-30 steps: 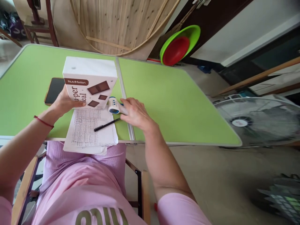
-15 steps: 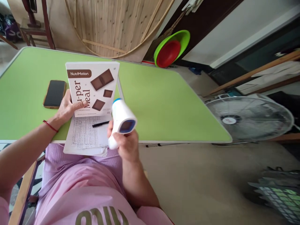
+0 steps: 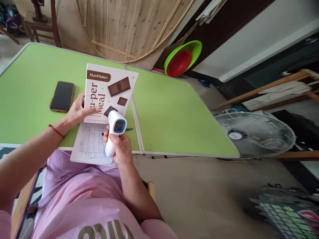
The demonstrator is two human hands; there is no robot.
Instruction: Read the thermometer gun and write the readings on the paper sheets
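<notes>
My left hand holds a white NutriMotion box tilted up on the green table, its printed front facing me. In my right hand I grip a white and blue handheld thermometer-like device, its head pointing at the lower part of the box. Under both lie handwritten sheets of paper, and a black pen on them is mostly hidden by the device.
A black phone lies on the table left of the box. Green and red basins lean against the wall behind. A floor fan lies on the floor at right. A wooden chair stands far left.
My right hand lifted the device off the table, raised it, then brought it forward so it points at the box. My left hand tilted the box back, showing its front.
</notes>
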